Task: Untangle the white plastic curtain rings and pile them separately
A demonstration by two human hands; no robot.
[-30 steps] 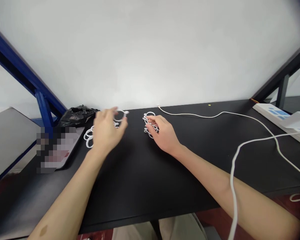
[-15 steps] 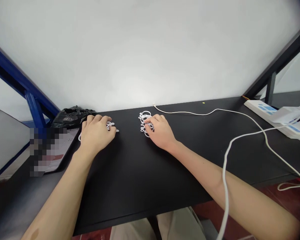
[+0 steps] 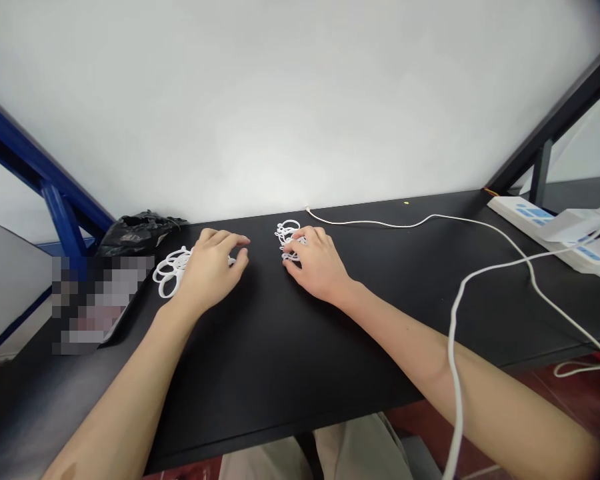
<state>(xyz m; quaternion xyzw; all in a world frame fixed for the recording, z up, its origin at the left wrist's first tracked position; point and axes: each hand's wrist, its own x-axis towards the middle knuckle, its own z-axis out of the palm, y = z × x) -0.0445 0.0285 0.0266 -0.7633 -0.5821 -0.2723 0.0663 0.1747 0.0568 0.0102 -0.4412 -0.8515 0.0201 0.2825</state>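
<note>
Two heaps of white plastic rings lie on the black table [image 3: 290, 347]. The left heap [image 3: 169, 270] spreads out beside my left hand [image 3: 211, 267], which rests flat on the table with fingers stretched out, covering part of that heap. My right hand [image 3: 314, 257] lies on the right heap [image 3: 286, 235], its fingertips curled and pinched onto the rings at the heap's near edge. The two hands are about a hand's width apart.
A white cable [image 3: 460, 293] runs from the back of the table across my right forearm and off the front edge. A white power strip [image 3: 535, 217] sits at the far right. A black plastic bag [image 3: 137, 233] and a flat blurred item [image 3: 97, 300] lie at the left.
My left hand held a ring up, dropped onto the left heap, then slid a little right and flattened out. My right hand stayed on the right heap.
</note>
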